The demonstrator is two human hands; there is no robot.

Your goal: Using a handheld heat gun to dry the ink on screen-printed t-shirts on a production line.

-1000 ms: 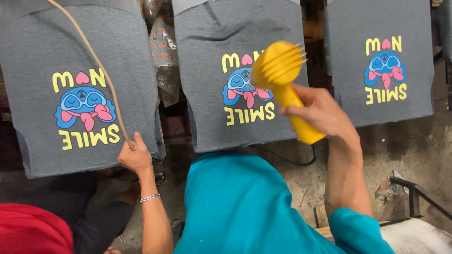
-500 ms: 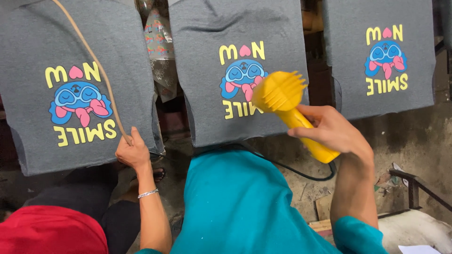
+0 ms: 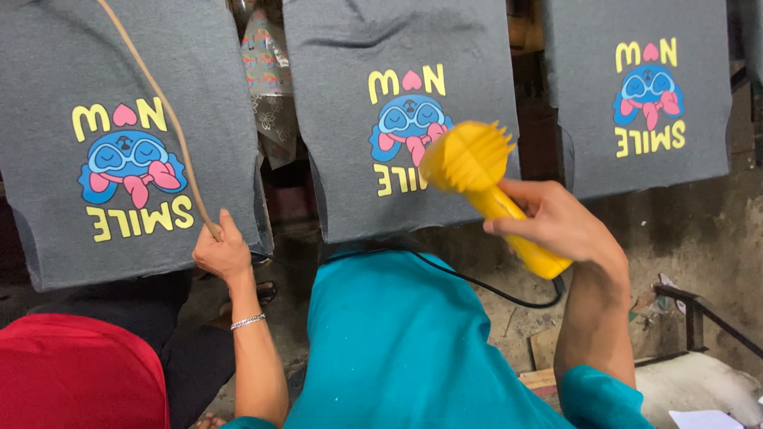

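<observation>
Head view. Three grey shirt panels lie side by side on printing boards, each with a yellow, blue and pink cartoon print.

Right hand [image 3: 560,226]: fingers wrapped tight round the handle of a yellow heat gun [image 3: 489,187]. Its finned nozzle hangs over the lower right part of the print on the middle grey panel [image 3: 397,48]. A black cord [image 3: 461,278] trails from the handle's base across the teal garment [image 3: 397,349] of the person.

Change noted: a second ago the nozzle sat higher, near the upper right of that print; half a second ago, lower. It has now drifted down and slightly left, over the lettering. Judgement: drying sweeps across the middle print, lower portion now being covered.

Left hand [image 3: 222,253]: closed, pinching a tan cord [image 3: 155,95] at the bottom right corner of the left grey panel [image 3: 48,79]. Position unchanged across the frames.

Right grey panel [image 3: 588,119]: untouched, well apart from both hands.

Bottom left corner: a red cloth [image 3: 71,373], partly in view.
</observation>
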